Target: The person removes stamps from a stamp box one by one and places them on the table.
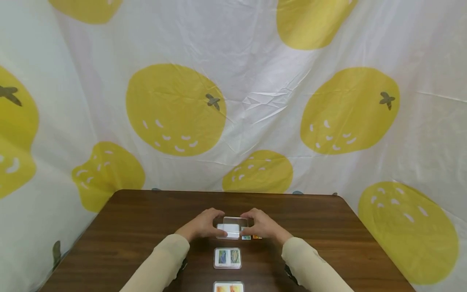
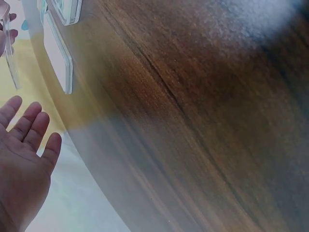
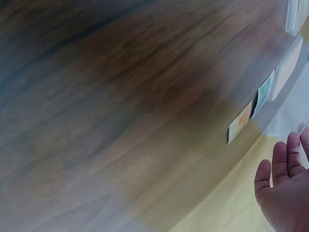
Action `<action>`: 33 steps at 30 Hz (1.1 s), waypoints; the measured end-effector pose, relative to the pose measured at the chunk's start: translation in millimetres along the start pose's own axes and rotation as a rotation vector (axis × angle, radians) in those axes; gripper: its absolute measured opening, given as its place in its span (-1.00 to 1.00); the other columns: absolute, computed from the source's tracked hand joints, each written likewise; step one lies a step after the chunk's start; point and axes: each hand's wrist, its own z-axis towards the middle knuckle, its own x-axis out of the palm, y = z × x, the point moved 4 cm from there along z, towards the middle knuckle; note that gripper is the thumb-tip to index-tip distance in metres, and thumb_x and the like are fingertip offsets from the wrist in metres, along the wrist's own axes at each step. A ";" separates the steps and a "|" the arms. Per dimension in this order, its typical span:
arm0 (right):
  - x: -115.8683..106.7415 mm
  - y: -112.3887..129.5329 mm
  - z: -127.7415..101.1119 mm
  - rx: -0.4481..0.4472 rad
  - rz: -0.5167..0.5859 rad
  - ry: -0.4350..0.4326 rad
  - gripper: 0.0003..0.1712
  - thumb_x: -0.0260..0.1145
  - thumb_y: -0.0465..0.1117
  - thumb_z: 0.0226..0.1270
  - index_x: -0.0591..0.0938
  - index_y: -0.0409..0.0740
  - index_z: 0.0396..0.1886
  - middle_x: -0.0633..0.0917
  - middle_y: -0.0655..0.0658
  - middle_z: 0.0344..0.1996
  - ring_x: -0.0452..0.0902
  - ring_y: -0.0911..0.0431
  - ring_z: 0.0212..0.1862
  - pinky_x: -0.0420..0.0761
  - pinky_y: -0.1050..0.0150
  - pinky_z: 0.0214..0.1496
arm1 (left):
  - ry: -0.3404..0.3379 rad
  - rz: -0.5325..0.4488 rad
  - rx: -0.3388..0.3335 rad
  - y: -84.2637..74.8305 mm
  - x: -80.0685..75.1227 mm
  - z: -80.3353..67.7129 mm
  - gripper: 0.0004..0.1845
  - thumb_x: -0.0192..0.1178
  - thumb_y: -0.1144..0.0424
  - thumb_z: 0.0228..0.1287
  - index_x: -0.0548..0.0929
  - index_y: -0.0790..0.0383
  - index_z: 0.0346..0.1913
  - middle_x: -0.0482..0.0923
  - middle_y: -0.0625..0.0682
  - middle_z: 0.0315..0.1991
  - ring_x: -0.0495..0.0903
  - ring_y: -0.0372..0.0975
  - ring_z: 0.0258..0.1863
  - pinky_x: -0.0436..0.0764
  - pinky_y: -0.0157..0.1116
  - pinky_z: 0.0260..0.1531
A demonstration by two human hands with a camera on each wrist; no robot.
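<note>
My right hand (image 1: pixel 263 225) pinches the right end of a clear plastic lid (image 1: pixel 235 221), its fingers and thumb at the lid's far and near edges. The lid is raised over a shallow white case (image 1: pixel 230 231). My left hand (image 1: pixel 205 224) stands at the lid's left end with thumb and fingers apart. In the left wrist view its fingers (image 2: pixel 34 125) look fairly straight, with a small gap to the lid (image 2: pixel 10 58); the thumb is out of that view. Beside the white case, under my right hand, lie a green card (image 3: pixel 263 94) and an orange card (image 3: pixel 240 123).
Nearer to me is a clear case (image 1: pixel 228 258) with two cards in it. Another case (image 1: pixel 228 288), with orange-yellow cards, is cut off by the bottom of the view. All lie on a dark wooden table (image 1: pixel 146 219), with a fruit-patterned curtain (image 1: pixel 255 121) behind it.
</note>
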 end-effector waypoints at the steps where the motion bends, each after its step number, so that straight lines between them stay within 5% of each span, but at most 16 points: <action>1: 1.4 1.2 1.1 -0.005 0.002 0.000 -0.39 0.57 -0.06 0.09 0.64 -0.22 0.12 0.56 -0.09 -0.08 0.45 0.05 -0.09 0.50 0.04 0.03 | -0.001 -0.003 0.000 0.4 0.2 -0.3 -0.21 0.49 -0.04 0.05 0.48 0.33 0.27 0.50 0.16 0.08 0.45 0.03 0.13 0.40 0.03 0.18; 22: 13.3 10.8 14.1 0.078 0.083 0.023 -0.38 0.62 -0.15 0.00 0.66 -0.16 0.11 0.54 -0.02 -0.09 0.44 0.05 -0.05 0.46 -0.02 0.10 | -0.027 -0.040 -0.022 15.3 -2.9 -3.2 -0.39 0.50 0.03 0.03 0.59 0.23 0.12 0.51 0.06 0.02 0.44 -0.03 0.08 0.41 0.02 0.16; 33: 20.9 10.2 16.7 0.005 -0.116 0.006 -0.37 0.59 -0.03 0.01 0.68 -0.14 0.11 0.59 -0.05 -0.03 0.47 -0.02 0.05 0.40 -0.11 0.15 | -0.026 0.019 -0.038 23.7 1.9 -5.6 -0.40 0.50 -0.02 0.00 0.61 0.14 0.11 0.48 0.09 0.06 0.41 0.01 0.12 0.40 0.08 0.14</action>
